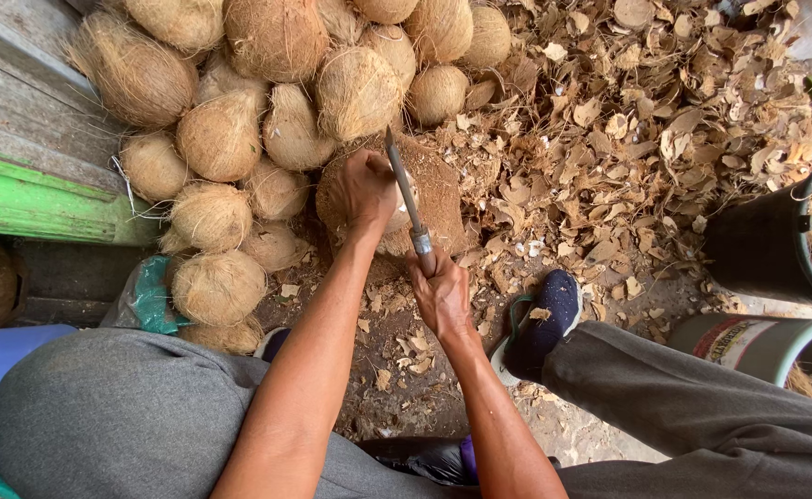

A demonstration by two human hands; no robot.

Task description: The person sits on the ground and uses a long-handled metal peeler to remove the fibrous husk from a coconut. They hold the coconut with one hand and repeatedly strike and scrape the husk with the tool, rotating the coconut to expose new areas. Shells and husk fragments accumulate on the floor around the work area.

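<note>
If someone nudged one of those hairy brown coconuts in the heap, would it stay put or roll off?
A round, fibre-covered brown coconut would probably roll, since its shape is near-spherical and it rests stacked on others. The shaggy husk likely gives good grip rather than slipperiness. The left hand pins one on a wooden block, suggesting it shifts if unheld.

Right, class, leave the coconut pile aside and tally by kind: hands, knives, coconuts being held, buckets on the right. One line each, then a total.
Hands: 2 (left hand, right hand)
Knives: 1 (knife)
Coconuts being held: 1 (coconut)
Buckets on the right: 2 (black bucket, green-rimmed bucket)
Total: 6
</note>
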